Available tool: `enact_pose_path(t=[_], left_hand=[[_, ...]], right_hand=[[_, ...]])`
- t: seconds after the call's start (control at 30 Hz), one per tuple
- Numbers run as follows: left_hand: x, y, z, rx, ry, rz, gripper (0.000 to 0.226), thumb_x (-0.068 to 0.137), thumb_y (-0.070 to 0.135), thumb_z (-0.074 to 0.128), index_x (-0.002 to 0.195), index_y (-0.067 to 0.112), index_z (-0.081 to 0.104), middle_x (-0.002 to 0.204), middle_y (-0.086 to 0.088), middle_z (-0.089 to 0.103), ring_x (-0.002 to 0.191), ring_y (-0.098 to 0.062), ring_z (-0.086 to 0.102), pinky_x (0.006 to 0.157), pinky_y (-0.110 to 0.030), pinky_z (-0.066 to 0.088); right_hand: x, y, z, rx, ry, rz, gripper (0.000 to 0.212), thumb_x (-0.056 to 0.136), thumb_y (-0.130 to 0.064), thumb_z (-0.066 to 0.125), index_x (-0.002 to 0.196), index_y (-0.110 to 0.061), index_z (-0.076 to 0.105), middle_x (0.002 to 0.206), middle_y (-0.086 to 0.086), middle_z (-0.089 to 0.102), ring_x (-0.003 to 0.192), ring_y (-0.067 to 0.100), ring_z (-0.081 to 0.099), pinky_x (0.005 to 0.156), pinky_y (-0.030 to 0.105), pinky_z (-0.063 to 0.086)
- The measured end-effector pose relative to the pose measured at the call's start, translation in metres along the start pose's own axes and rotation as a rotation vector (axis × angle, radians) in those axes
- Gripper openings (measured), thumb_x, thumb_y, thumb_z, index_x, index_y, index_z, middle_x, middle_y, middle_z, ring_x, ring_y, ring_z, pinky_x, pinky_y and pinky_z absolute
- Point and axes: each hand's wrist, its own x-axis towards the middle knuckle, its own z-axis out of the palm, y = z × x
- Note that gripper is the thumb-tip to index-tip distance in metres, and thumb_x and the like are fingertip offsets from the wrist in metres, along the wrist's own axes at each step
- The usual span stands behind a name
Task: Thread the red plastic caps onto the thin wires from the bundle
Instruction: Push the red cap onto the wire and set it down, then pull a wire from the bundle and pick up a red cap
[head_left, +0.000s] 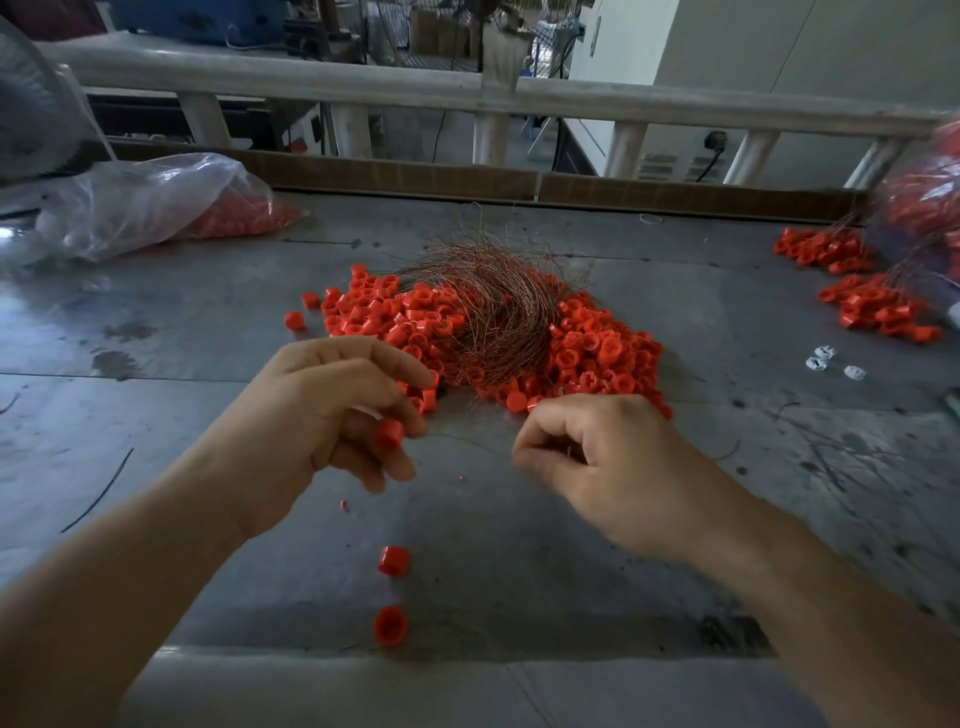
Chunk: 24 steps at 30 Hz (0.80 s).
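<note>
Progress is looking partial. Left hand (332, 410) is gripping one red cap (388, 433); right hand (587, 467) is pinching a thin wire (467, 440) pointing toward it. Cap pile (597, 358) and wire bundle (488, 306) are lying just beyond, mostly unthreaded; apparently threaded clusters (878, 312) are sitting far right.

The right-edge bag (927, 208) is blurred and cropped; the wire (467, 440) beside the right hand (592, 467) barely shows.

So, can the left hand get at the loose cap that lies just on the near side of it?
Probably yes: the loose cap lies on bare table close to the left hand, with nothing between them. But that hand already pinches a second cap, so its grip is not free.
</note>
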Motion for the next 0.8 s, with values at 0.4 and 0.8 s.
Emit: enact_pose_path(t=[0.4, 0.8], left_hand=[[0.029, -0.029, -0.018, 1.073, 0.403, 0.268, 0.023, 0.071, 0.011, 0.074, 0.094, 0.018, 0.070, 0.086, 0.002, 0.055, 0.073, -0.015, 0.048, 0.066, -0.026, 0.032], [0.022, -0.020, -0.010, 0.916, 0.434, 0.368, 0.018, 0.072, 0.015, 0.073, 0.074, 0.028, 0.061, 0.073, 0.016, 0.057, 0.067, 0.000, 0.055, 0.057, -0.010, 0.037]], right_hand=[[-0.003, 0.000, 0.002, -0.191, -0.290, 0.010, 0.012, 0.085, -0.034, 0.060, 0.083, -0.025, 0.067, 0.078, -0.014, 0.058, 0.078, -0.001, 0.053, 0.069, 0.014, 0.042], [0.009, 0.014, 0.004, -0.192, 0.066, 0.017, 0.016, 0.082, -0.037, 0.062, 0.091, -0.024, 0.067, 0.086, -0.013, 0.055, 0.079, 0.002, 0.051, 0.075, 0.021, 0.044]])
